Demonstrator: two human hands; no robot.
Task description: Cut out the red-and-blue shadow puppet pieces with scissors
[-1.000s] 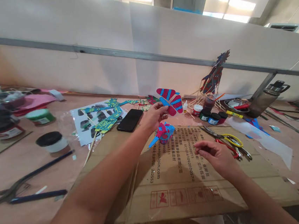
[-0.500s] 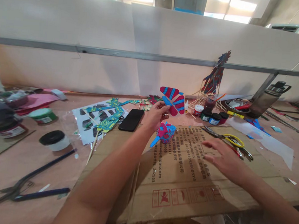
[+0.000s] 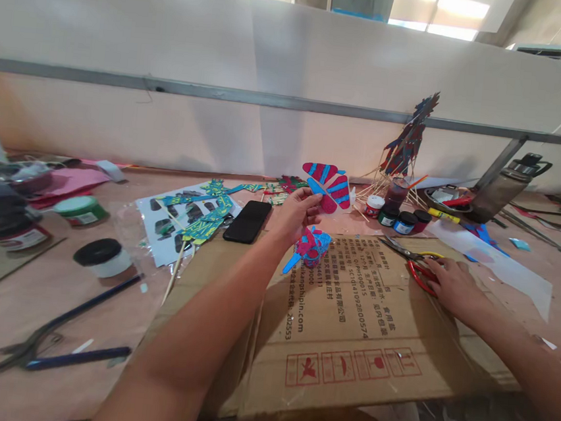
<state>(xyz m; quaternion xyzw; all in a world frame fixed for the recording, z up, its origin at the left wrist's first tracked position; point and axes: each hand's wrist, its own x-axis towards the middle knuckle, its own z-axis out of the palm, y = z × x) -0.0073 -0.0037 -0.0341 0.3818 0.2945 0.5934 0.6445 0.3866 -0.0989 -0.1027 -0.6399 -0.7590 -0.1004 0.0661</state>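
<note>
My left hand pinches a flat cut-out, painted in magenta and blue stripes and shaped like butterfly wings, above the cardboard. Just below that hand lies a magenta and blue painted piece with a pointed blue end. On the right of the cardboard, my right hand has its fingers closed over the red handle of the scissors, partly hiding it. A yellow handle loop shows behind the fingers, and dark blades point to the left.
A cardboard sheet spans the front. A phone lies left of centre, with long-handled shears further left. Paint jars, a cup of dark red liquid and a bottle stand behind at right.
My right hand has moved right from above the cardboard onto the scissors, and the red handle now shows further left. My left hand still holds the striped cut-out in nearly the same place.
</note>
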